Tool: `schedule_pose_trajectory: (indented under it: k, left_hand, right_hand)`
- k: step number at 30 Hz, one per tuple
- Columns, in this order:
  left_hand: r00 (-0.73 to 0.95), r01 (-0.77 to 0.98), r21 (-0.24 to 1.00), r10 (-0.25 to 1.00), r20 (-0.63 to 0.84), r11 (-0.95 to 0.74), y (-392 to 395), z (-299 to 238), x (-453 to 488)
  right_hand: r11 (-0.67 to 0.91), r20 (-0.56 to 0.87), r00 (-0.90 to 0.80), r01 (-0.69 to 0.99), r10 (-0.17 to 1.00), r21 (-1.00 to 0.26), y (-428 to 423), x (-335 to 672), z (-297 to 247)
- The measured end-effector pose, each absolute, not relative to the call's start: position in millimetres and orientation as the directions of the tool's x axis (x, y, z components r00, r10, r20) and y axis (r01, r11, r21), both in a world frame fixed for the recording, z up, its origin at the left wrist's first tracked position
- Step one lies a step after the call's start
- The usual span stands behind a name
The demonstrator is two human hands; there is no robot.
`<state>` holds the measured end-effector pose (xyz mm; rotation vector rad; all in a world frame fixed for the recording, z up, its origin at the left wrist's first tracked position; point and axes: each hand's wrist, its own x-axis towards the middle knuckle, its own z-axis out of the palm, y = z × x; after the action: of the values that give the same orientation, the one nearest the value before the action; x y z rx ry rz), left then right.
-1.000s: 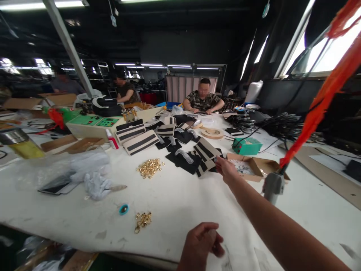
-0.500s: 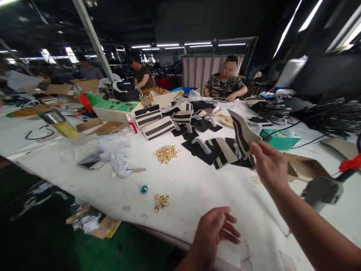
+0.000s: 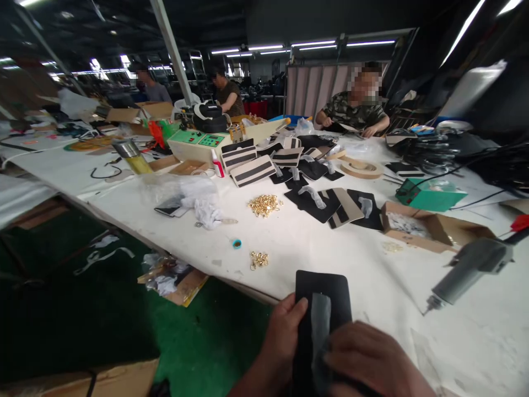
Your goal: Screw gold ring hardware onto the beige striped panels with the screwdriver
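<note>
Upright near the table's front edge is a flat black panel (image 3: 303, 285) with a strip wrapped in translucent plastic (image 3: 320, 317) down its face. My left hand (image 3: 279, 333) grips its left edge, thumb on the front. Slightly blurred, my right hand (image 3: 367, 353) is closed at the lower right of the panel, its curled fingers against the plastic strip. The panel's lower end is partly hidden by that hand. Beyond lie a small pile of gold-coloured metal fittings (image 3: 259, 260), a larger gold pile (image 3: 265, 205) and a small blue-rimmed cap (image 3: 237, 243).
An electric screwdriver (image 3: 463, 275) hangs at the right, tip low over the table (image 3: 372, 253). Similar panels (image 3: 347, 207) lie beyond, near an open cardboard box (image 3: 438, 234) and a green box (image 3: 432, 196). A co-worker (image 3: 351, 113) sits across, holding a flat piece.
My right hand has brought the panel from the right down to the front edge, where its black side now shows. My left hand has taken hold of it. The view has shifted.
</note>
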<state>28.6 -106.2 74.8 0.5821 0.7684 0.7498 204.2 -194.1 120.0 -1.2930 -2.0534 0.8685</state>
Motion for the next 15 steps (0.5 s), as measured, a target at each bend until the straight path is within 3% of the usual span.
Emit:
schedule_pose_trajectory:
  k: [4, 6, 10, 15]
  left_hand:
    - [0.429, -0.423, 0.694, 0.804, -0.413, 0.582, -116.9, 65.5, 17.3]
    - [0.403, -0.429, 0.687, 0.805, -0.434, 0.586, -121.4, 61.2, 10.1]
    - [0.376, -0.421, 0.697, 0.811, -0.449, 0.581, -131.0, 51.0, -5.2]
    - [0.310, -0.418, 0.726, 0.837, -0.450, 0.545, -133.5, 41.5, -17.7]
  right_hand:
    - [0.262, 0.294, -0.038, 0.573, 0.955, -0.777, -137.7, 187.6, 150.1]
    - [0.224, 0.289, 0.019, 0.583, 0.957, -0.781, -95.5, 178.8, 138.8]
    - [0.165, 0.132, -0.102, 0.718, 0.986, -0.676, -19.5, 160.6, 92.1]
    - [0.190, 0.111, -0.154, 0.788, 0.982, -0.585, 11.9, 146.8, 60.9]
